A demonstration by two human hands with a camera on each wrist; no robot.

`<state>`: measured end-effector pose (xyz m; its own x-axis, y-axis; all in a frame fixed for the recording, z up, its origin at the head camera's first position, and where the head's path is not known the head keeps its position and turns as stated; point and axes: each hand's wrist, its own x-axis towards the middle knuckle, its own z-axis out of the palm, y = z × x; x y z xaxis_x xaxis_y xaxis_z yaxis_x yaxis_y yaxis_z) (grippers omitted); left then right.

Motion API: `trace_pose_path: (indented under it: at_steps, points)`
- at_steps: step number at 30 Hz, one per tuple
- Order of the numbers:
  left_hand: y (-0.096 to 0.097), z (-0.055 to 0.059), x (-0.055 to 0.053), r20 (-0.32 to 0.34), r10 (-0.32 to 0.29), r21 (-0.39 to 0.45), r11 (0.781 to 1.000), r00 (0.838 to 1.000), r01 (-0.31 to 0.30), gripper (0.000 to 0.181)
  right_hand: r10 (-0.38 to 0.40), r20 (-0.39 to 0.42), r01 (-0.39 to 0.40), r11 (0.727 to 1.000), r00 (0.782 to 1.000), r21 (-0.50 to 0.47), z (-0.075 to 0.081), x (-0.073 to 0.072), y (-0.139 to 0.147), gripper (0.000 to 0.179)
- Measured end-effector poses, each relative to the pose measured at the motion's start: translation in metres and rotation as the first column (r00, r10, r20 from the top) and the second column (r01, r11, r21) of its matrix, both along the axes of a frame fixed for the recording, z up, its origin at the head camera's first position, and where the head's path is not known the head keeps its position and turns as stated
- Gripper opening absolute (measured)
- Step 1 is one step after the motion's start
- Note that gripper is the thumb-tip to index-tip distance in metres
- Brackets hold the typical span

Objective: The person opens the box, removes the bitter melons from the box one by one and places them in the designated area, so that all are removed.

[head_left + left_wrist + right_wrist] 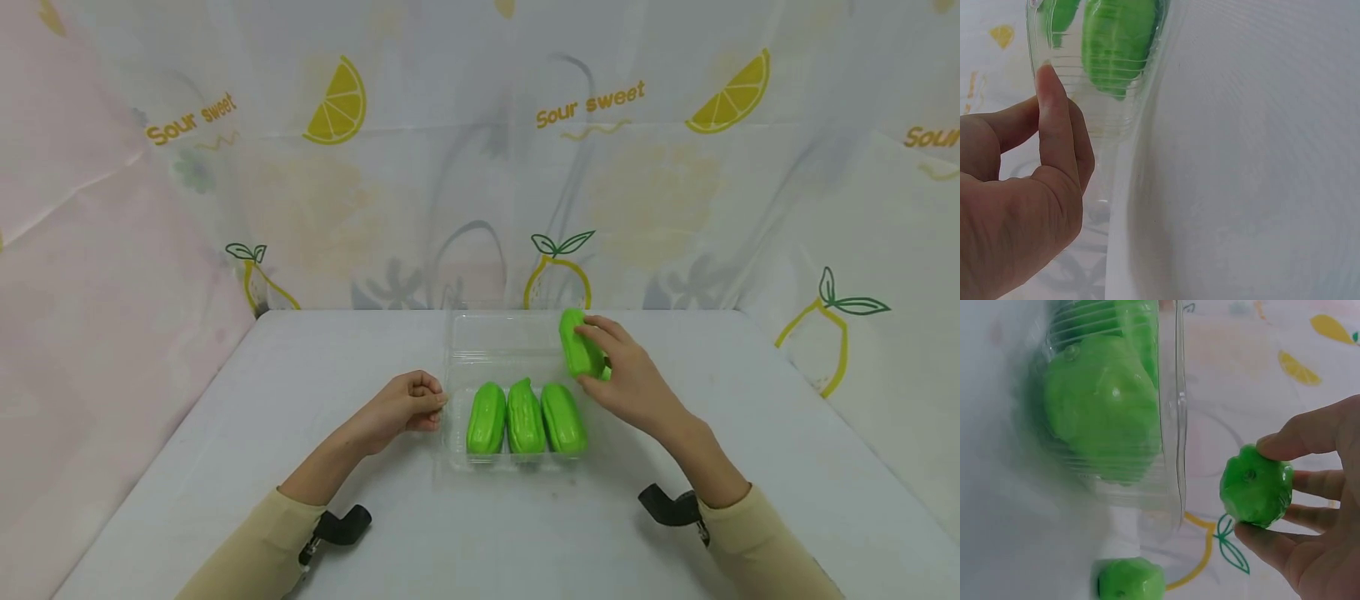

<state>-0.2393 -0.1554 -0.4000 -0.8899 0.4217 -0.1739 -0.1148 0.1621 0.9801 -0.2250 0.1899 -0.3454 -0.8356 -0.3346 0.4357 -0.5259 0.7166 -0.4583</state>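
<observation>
A clear plastic clamshell box [459, 462] lies with its lid [501, 333] folded back, away from me. Three ridged green toy cucumbers [487, 418] sit side by side in its base. My left hand [405, 408] pinches the box's left rim between thumb and fingers, as the left wrist view shows. Above the right rear of the box, my right hand [633, 375] grips another green toy cucumber [1255, 487] with the thumb on one side and fingers on the other. In the right wrist view this cucumber is raised past the box's rim, end on.
One more green toy cucumber [1130, 580] lies on the white table [337, 350] beyond the box's right side, mostly hidden behind my right hand in the head view. A printed cloth with lemons [480, 183] hangs at the table's back edge and along the sides.
</observation>
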Motion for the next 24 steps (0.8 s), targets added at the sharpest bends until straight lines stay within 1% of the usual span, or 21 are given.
trace_pose_path:
  at_steps: [10, 19, 24]
  points:
    - [0.000, 0.001, 0.001, 0.003, 0.005, -0.002, 1.000, 1.000, -0.005, 0.017, -0.062, 0.046, 0.063, 0.998, 0.997, -0.012, -0.001, -0.010, 0.018, 0.060]
    - [0.001, 0.003, 0.001, 0.012, 0.015, -0.011, 1.000, 1.000, -0.015, 0.016, -0.108, 0.093, 0.110, 0.994, 0.990, -0.020, -0.007, -0.019, 0.031, 0.060]
    - [0.001, 0.003, 0.002, 0.016, 0.016, -0.006, 1.000, 1.000, -0.016, 0.016, -0.144, 0.114, 0.144, 0.990, 0.983, 0.007, -0.010, -0.023, 0.038, 0.061]
